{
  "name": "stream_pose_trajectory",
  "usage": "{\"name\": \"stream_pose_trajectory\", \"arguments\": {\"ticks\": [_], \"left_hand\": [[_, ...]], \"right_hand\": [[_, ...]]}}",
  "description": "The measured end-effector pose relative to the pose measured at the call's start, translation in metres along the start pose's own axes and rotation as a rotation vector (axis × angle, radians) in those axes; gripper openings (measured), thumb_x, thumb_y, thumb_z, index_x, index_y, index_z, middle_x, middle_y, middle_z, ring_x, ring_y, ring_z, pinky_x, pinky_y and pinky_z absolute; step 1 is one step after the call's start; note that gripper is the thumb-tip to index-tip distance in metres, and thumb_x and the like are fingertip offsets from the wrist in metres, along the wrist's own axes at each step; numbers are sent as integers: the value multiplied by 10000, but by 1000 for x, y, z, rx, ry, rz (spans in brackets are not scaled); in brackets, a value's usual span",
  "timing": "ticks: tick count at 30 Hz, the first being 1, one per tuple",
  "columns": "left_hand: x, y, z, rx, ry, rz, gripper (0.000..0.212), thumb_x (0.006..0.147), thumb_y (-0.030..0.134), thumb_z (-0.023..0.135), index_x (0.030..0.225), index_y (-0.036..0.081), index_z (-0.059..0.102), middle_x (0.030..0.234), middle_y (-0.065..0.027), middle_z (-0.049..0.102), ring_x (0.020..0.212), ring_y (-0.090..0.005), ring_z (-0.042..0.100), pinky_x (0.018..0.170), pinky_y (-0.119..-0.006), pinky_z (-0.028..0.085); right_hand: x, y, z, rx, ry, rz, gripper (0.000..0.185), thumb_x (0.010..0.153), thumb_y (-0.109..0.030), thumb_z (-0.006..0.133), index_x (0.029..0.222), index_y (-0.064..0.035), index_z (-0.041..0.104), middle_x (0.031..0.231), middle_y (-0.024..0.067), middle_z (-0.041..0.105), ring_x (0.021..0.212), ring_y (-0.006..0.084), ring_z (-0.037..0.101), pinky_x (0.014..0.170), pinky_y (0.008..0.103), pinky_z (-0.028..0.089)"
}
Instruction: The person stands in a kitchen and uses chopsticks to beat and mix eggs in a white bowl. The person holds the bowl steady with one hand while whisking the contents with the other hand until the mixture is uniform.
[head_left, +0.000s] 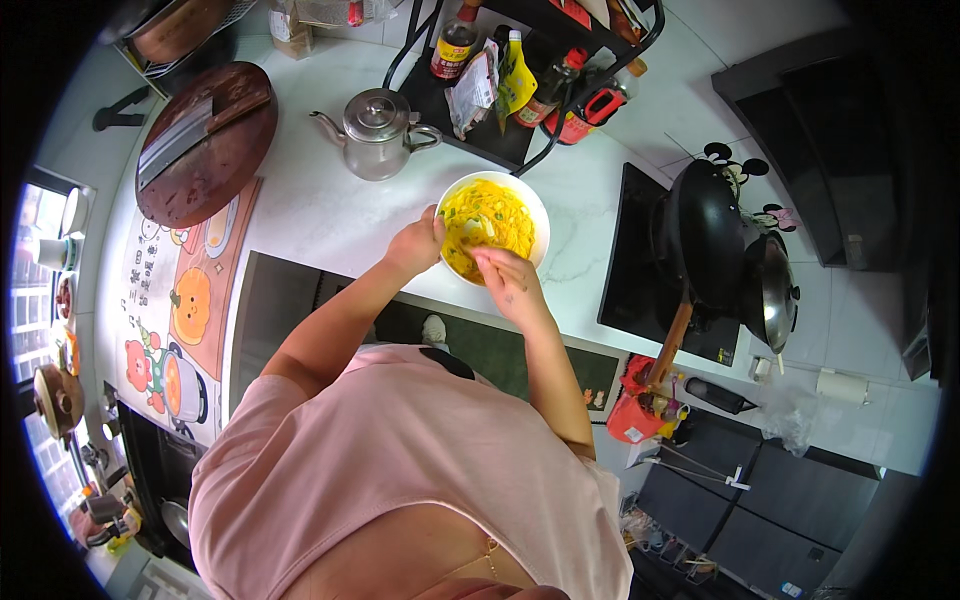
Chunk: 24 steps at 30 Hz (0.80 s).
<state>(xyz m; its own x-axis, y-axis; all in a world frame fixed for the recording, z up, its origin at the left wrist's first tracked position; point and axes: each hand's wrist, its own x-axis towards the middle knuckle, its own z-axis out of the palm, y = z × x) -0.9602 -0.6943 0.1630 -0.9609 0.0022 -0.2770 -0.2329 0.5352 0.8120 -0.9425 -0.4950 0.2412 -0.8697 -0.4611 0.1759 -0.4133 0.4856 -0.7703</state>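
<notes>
A white bowl (541, 217) stands on the counter before me. It holds a yellow mixture (495, 206) with pale shreds and green bits, perhaps beaten egg with shredded vegetable. My left hand (417, 244) grips the bowl's left rim, thumb over the edge. At the near right side my right hand (511, 279) reaches over the rim, its fingertips down at the mixture. Whether those fingers hold a utensil is hidden by the hand and blur.
A metal teapot (375, 135) sits behind the bowl, left of a black rack (517, 146) with sauce bottles. A cleaver (180, 142) rests on a round wooden chopping board (225, 169) at left. On the right, a black wok (705, 232) stands over the cooktop (626, 277).
</notes>
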Motion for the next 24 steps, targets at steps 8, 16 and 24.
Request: {"name": "stream_pose_trajectory", "arguments": {"ticks": [8,16,24], "left_hand": [[-8,1,-13,-136,-104,-72,659,1029,500,261,1522,76,159,703,-91,668,588,-222,658,643,-381,535],[-40,3,13,-323,-118,-110,843,963,338,430,1525,27,-115,719,-112,677,613,-243,672,674,-387,547],[-6,-11,0,28,-119,29,753,926,270,411,1533,17,46,710,-166,674,678,-369,666,712,-467,530]], "right_hand": [[13,43,-24,261,463,203,248,978,-200,607,1102,5,670,981,124,713,861,208,689,792,301,534],[16,46,-8,42,153,65,234,963,-185,623,1073,12,686,973,127,715,849,197,691,800,272,526],[29,30,-4,190,187,61,181,964,-146,612,1045,-10,699,912,106,722,803,173,680,756,283,532]]}}
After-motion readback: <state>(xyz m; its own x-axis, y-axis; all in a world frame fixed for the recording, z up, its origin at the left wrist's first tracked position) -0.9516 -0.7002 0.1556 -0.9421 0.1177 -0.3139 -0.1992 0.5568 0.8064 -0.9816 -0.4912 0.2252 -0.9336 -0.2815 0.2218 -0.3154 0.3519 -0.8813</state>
